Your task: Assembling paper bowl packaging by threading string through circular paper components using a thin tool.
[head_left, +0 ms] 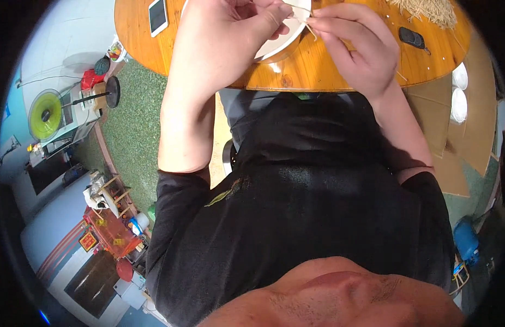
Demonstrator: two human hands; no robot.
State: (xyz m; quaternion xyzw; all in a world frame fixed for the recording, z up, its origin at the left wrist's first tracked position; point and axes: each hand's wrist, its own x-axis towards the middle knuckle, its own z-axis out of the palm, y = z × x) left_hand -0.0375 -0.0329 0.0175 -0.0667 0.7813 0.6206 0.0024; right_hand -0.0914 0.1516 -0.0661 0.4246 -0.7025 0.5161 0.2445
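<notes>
At the top of the head view both hands meet over a white round dish [274,50] on the wooden table. My left hand [230,41] is closed, its thumb and fingers pinched together at the dish's rim. My right hand [364,46] pinches with thumb and forefinger just to the right. A thin pale strand [313,34] runs between the two sets of fingertips, and a short end hangs below the right ones. The left fingertips are partly cut off by the frame's upper edge. A pile of similar beige strands [430,11] lies at the far right.
On the round wooden table [285,80] lie a white phone [158,17] at left and a black key fob [411,37] at right. Flattened cardboard [427,111] with white bowls [458,104] is on the floor at right. A green fan [46,115] stands at left.
</notes>
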